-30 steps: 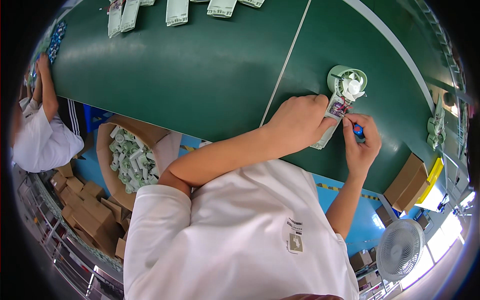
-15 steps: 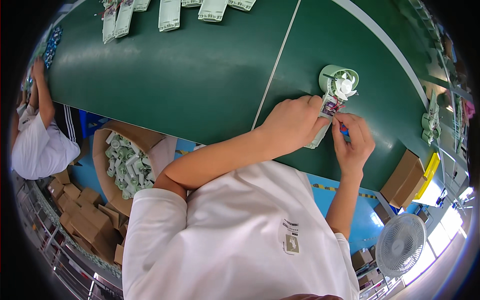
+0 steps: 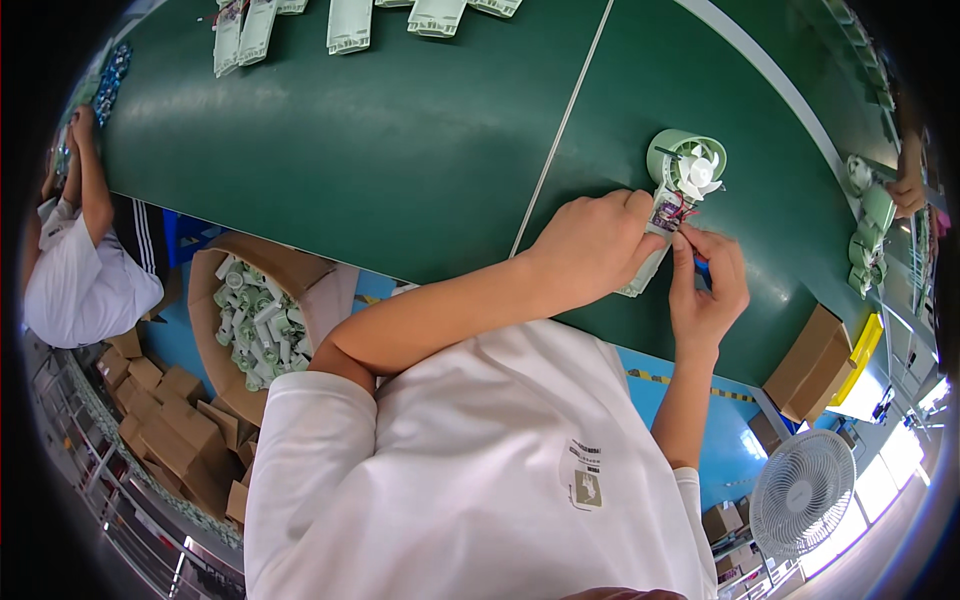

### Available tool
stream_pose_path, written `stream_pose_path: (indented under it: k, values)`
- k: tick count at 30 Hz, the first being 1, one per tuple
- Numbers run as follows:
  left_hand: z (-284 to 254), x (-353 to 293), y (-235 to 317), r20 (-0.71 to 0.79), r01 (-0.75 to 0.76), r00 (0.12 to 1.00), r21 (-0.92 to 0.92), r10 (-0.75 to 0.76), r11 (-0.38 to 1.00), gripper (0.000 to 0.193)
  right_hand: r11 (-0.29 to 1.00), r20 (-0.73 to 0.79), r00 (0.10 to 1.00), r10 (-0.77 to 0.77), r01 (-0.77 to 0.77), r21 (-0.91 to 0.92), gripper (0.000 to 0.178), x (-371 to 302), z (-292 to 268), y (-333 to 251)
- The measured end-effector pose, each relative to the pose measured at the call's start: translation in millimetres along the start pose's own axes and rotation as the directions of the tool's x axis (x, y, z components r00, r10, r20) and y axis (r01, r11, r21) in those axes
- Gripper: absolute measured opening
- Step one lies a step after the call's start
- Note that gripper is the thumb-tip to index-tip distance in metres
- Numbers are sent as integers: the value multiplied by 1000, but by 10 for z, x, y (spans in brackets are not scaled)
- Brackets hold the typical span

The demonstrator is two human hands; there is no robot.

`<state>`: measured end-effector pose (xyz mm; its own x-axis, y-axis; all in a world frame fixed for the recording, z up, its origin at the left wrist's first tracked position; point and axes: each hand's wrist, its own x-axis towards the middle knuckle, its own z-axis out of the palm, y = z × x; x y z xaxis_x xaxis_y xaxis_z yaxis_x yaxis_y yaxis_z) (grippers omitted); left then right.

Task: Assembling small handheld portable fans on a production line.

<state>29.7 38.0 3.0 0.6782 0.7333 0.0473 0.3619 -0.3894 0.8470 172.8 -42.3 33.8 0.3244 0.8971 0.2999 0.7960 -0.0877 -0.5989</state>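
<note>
An unfinished handheld fan [image 3: 648,272], its pale green housing uncovered, lies on the green table. Its white blades [image 3: 697,172] sit in the round head at the far end, and a purple circuit board [image 3: 666,212] with red wires shows below them. My left hand [image 3: 598,245] is closed on the handle from its left side, the thumb by the board. Closed on the right of the fan, my right hand [image 3: 712,285] has its fingertips pinched beside the wires. A small blue part [image 3: 701,265] shows between its fingers; most of it is hidden.
Several pale green housings [image 3: 350,25] lie at the table's far left. A carton [image 3: 210,320] of green and white parts stands left, near a seated co-worker [image 3: 85,265]. More housings [image 3: 870,240] lie at the right, beside another person's hand [image 3: 906,196]. A pedestal fan [image 3: 803,494] stands lower right.
The fan and both my hands appear slightly further right as the view shifts. Another person's hand has come in at the far right, by the green housings there.
</note>
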Motion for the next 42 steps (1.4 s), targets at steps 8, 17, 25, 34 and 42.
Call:
stream_pose_path:
  k: [8,17,25,34,42]
  values:
    - [-8,0,-6,-35,-26,999,-15,26,1000,28,998,-49,997,66,-65,26,9,-42,69,1]
    - [-31,27,-20,56,-2,998,-27,3,1000,30,713,247,814,526,-581,394,13,97,-32,49]
    - [-32,43,0,56,18,998,-52,-15,998,30,988,62,995,79,-86,130,10,-58,-27,247]
    - [-2,31,-8,21,-12,1000,-14,12,1000,30,1000,14,1000,16,-16,4,10,58,-87,44]
    - [9,28,12,-17,-23,1000,-4,23,1000,30,999,215,976,-10,20,-45,8,245,-206,-32]
